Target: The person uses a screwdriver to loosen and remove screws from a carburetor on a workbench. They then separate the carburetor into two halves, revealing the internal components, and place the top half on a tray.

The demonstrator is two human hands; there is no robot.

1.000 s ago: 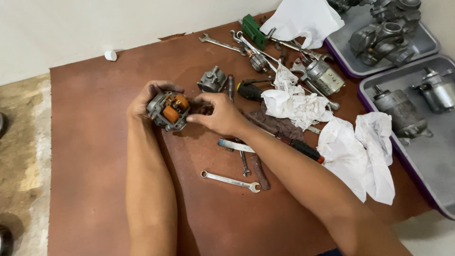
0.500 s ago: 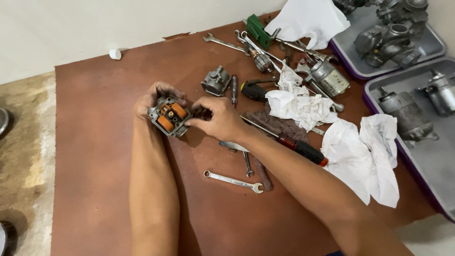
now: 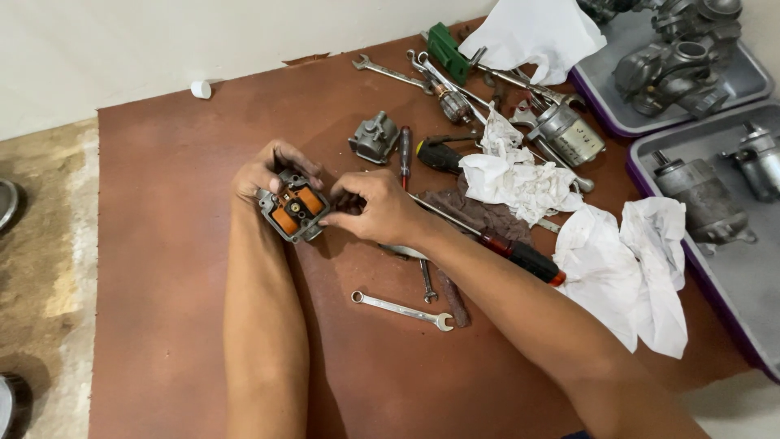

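Left hand (image 3: 264,175) grip clenched round grey housing with orange floats (image 3: 292,211), at table (image 3: 162,325) centre. Right hand (image 3: 378,207) fingertips pinch its 3 o'clock edge; keep housing level, spanner (image 3: 402,310) lies at 5 o'clock.

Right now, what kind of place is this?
Probably a small repair workshop. Wrenches and screwdrivers lie scattered on a brown mat, and trays hold metal engine parts.

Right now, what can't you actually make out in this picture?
- Head view: underside of the small metal part with orange floats, hidden by the left hand.
- What the right hand pinches: its fingers cover it.
- Grey trays, cut off by the right edge.
- Tools under the white rags.
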